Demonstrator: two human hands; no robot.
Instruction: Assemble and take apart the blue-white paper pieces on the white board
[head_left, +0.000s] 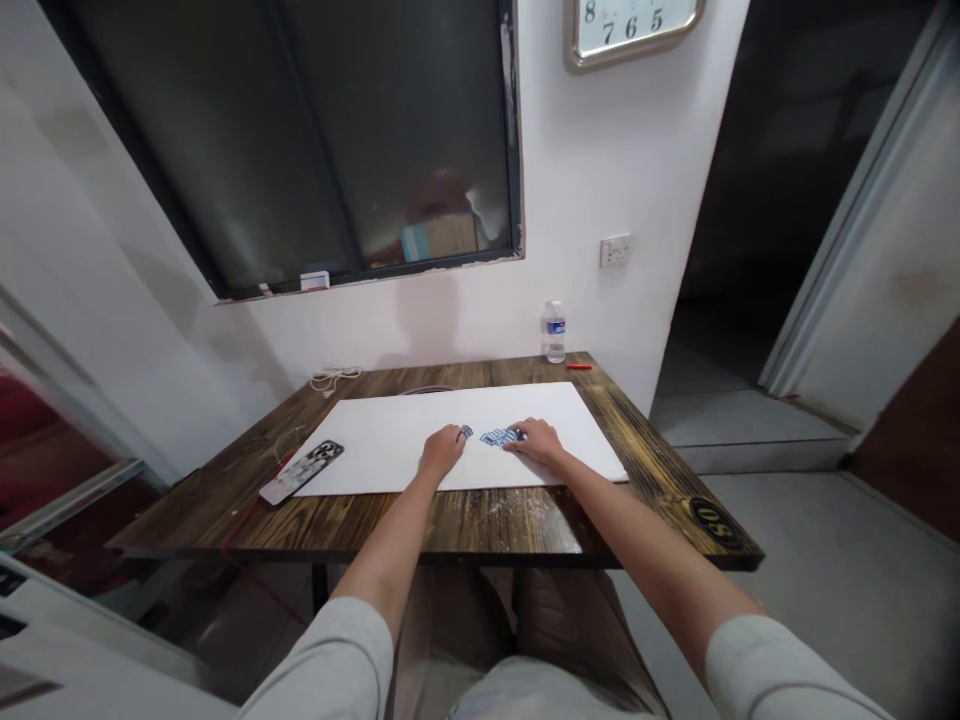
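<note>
On a white board [390,440] lies a small cluster of blue-and-white card-like pieces [496,437], overlapping one another; their exact kind is too small to make out. My right hand [540,440] is at the right end of this cluster, thumb and fingers curled around its edge. To the left, my left hand [441,452] rests low over the board, fingers closed on a small dark-blue patterned piece [466,432] that pokes out past the fingertips. A short gap of bare board separates that piece from the cluster.
A phone [304,472] overlaps the board's left edge on the wooden table [480,525]. Behind the board are a white cable [335,377], a water bottle [555,333] and a red pen-like object [579,367]. The wall rises just beyond the table's far edge.
</note>
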